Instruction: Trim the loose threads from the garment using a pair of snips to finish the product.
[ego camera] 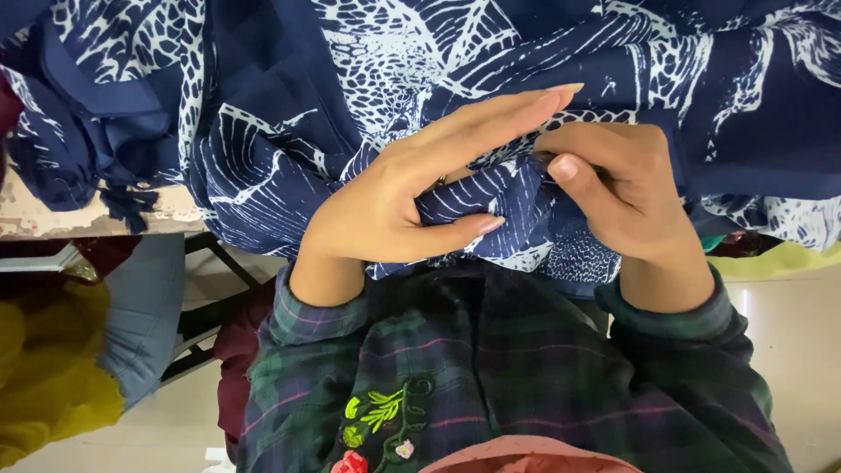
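Observation:
A large navy cloth with white leaf and net prints [420, 70] fills the upper part of the head view and hangs down toward me. My left hand [394, 193] lies on it with fingers stretched out and the thumb pressing a fold of the cloth against the palm. My right hand [622, 188] is curled into a fist around a bunched part of the same cloth, thumb on top. Both hands meet at the middle, just above my dark green plaid sleeves [491, 368].
A worn pale table edge [88, 219] shows at the left under the cloth. Below it lie a yellow cloth [44, 377] and a grey-blue cloth [144, 307] near dark metal table legs [215, 298]. Pale floor [788, 324] shows at right.

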